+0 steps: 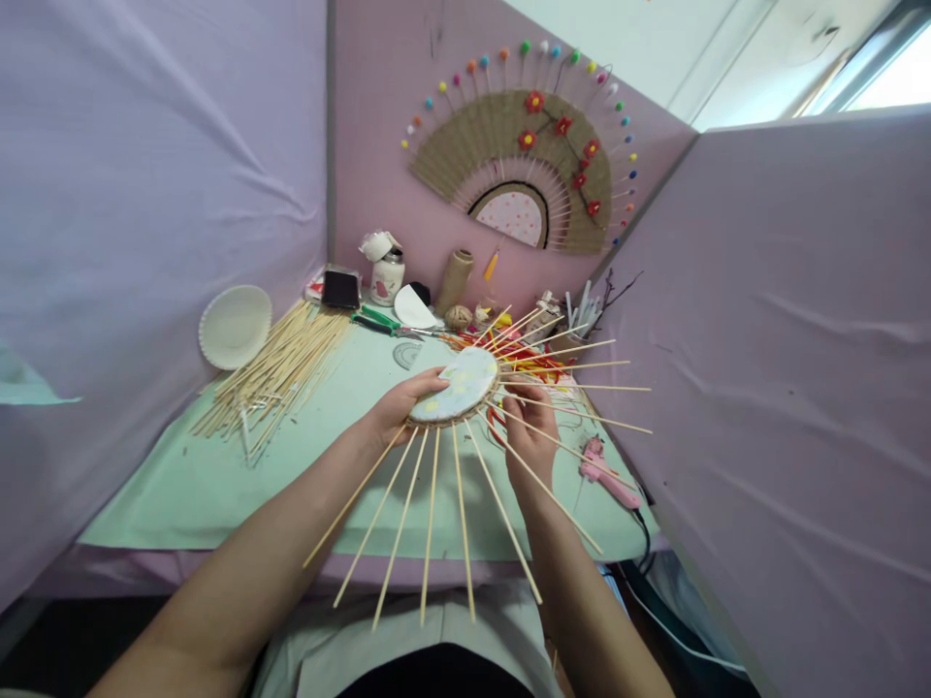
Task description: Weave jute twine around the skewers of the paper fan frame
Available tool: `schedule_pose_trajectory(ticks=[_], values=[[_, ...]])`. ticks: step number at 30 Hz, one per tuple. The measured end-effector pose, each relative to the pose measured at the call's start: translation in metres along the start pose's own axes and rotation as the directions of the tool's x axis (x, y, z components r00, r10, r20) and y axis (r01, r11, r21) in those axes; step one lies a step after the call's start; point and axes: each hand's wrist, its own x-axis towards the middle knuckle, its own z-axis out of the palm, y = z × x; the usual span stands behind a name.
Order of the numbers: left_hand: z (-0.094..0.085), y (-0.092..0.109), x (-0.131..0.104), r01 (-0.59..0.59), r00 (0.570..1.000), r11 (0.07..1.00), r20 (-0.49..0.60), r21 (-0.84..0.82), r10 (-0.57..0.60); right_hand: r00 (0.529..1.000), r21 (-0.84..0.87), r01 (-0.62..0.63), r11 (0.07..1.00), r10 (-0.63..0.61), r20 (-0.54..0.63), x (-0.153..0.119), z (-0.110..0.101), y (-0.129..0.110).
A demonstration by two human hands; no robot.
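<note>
My left hand [401, 405] grips a half-round fan base [462, 386] by its left end, thumb on top of the pale patterned cloth face and fingers underneath. Thin wooden sticks [431, 528] fan out from the base's curved corrugated edge, toward my lap and to the right. At that edge's right side, my right hand [530, 427] is closed among the sticks, thumb and fingers pinched around one of them close to the base. Part of its fingers is hidden behind the sticks. A red loop [496, 424] shows just left of my right thumb.
Loose sticks [280, 364] lie in a heap at left beside a white dish [235, 328]. Green-handled pliers [378, 322], a jar [387, 278] and a twine spool [456, 279] stand behind. A pink glue gun [607, 473] lies right. A finished fan [501, 136] hangs on the back wall.
</note>
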Motion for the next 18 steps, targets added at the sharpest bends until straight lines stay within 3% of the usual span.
schedule_pose_trajectory(ticks=[5,10,18], values=[[0.000,-0.002,0.000,-0.012,1.000,0.999,-0.012,0.034,0.013,0.990,0.108,-0.127,0.986,0.118,0.081,0.009,0.001,-0.004],[0.000,-0.004,0.001,-0.002,1.000,0.999,-0.015,0.044,0.003,0.969,0.064,-0.220,0.974,0.210,0.131,0.014,-0.003,0.001],[-0.001,-0.004,0.002,0.006,1.000,0.999,-0.008,0.045,-0.006,0.958,0.060,-0.284,0.957,0.280,0.061,0.010,-0.004,0.002]])
